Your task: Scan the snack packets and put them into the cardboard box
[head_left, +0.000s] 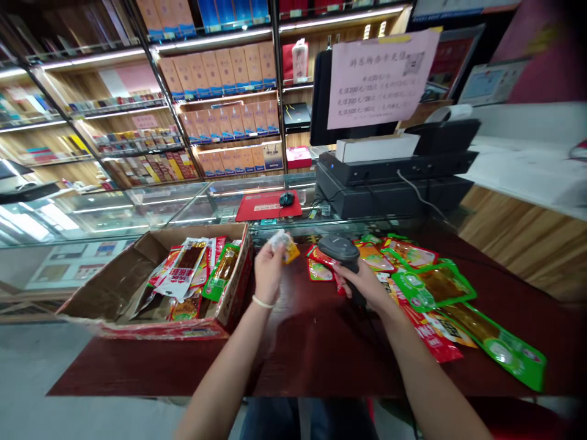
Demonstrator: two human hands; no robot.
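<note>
Between the fingers of my left hand [269, 269] is a small snack packet [290, 252], whitish and yellow, raised above the dark red-brown table. My right hand [367, 282] grips a black barcode scanner [340, 249] by its handle, its head turned toward the packet but apart from it. Behind and right of the scanner lies a spread of snack packets, among them a green-edged one [435, 285] and a long green one [504, 348]. Left of my left hand stands an open cardboard box [105, 293] with several packets inside, a white-and-red one [183, 269] on top.
A red mouse pad [257, 206] with a black mouse [287, 198] lies on the glass counter [183, 211]. Behind the packets stand a monitor [321, 104] with a pink paper sign [380, 79] and a black cash drawer [367, 192]. Shelves of boxed goods [220, 73] line the wall.
</note>
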